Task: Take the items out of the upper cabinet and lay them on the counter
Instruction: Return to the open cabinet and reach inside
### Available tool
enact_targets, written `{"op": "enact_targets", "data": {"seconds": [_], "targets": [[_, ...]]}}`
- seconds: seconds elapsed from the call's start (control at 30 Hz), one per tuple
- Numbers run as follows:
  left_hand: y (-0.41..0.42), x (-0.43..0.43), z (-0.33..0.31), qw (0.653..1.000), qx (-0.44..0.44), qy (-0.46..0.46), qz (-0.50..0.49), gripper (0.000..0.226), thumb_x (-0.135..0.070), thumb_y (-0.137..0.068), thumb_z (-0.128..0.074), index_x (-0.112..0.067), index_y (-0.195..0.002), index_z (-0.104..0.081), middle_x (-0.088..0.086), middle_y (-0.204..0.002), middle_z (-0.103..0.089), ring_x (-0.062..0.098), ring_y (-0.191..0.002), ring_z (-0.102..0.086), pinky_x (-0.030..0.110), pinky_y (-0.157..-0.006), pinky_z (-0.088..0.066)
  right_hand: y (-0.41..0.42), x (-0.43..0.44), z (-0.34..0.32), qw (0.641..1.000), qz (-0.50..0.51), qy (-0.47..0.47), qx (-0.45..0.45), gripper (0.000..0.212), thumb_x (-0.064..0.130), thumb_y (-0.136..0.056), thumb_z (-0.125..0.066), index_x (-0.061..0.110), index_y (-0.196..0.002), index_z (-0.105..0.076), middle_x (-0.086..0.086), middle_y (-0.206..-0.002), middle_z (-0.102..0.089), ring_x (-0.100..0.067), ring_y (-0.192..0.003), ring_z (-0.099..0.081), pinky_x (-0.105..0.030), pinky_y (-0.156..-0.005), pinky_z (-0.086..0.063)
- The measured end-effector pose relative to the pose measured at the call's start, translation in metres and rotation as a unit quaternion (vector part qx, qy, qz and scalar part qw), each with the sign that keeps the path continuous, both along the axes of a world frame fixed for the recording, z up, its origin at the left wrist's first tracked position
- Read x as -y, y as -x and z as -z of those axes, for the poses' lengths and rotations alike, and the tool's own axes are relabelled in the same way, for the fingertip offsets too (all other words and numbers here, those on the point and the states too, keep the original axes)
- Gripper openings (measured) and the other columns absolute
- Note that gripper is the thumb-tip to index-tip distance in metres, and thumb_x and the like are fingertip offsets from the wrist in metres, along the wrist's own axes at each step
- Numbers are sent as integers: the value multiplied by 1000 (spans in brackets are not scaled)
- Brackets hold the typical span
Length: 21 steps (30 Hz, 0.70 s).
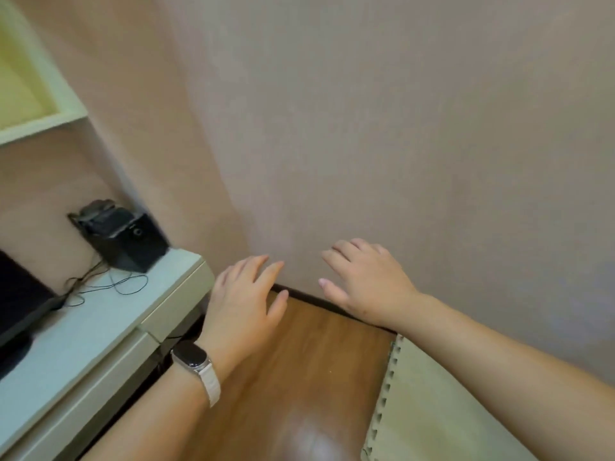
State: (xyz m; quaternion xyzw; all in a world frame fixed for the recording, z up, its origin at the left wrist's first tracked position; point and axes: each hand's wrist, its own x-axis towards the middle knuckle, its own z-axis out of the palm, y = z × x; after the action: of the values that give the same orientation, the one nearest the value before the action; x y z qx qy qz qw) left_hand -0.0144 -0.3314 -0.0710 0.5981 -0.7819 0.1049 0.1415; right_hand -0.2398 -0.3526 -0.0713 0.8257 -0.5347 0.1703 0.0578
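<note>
Blocked straight ahead by the wall point(366, 128). Hemmed on the left by the counter point(100, 327), crowded at the back with a black speaker point(126, 237), loose cables point(109, 284) and a dark monitor point(20, 294). Open above the wooden floor point(299, 377) beside it.

A pale counter point(100, 327) runs along the left wall. On it stand a small black box point(128, 239) at the far corner and a dark screen point(20, 294), with thin black cables point(113, 284) looped between them. A beige foam mat point(432, 410) lies on the wooden floor point(299, 377).
</note>
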Motion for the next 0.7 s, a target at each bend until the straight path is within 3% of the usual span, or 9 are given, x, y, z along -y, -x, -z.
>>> {"op": "enact_targets", "data": {"seconds": [0.33,0.43,0.7], "targets": [[-41,30,-26,986,36,22,-162,50,-49,-89,-47,-28,-134,-52,0,-138,-52,21,-128,-44,42,-107,-33,-61,109,-13,985,-168,32,16,54,53,-89,-42,16,-123,-62,-7,-118,-65,-32,-109,-58,-41,-83,-47],[-68,41,-29,979,32,34,-196,49,-47,-88,-54,-27,-133,-53,0,-136,-54,22,-127,-45,40,-106,-33,-93,132,-21,978,-202,47,14,54,53,-89,-45,17,-126,-61,-6,-121,-64,-30,-112,-57,-41,-87,-47],[-166,104,-32,976,26,79,-202,46,-43,-88,-56,-24,-130,-56,1,-133,-57,24,-126,-49,43,-105,-36,-194,198,-32,969,-234,78,2,57,53,-90,-44,16,-131,-59,-7,-127,-62,-30,-119,-54,-43,-95,-44]]}}
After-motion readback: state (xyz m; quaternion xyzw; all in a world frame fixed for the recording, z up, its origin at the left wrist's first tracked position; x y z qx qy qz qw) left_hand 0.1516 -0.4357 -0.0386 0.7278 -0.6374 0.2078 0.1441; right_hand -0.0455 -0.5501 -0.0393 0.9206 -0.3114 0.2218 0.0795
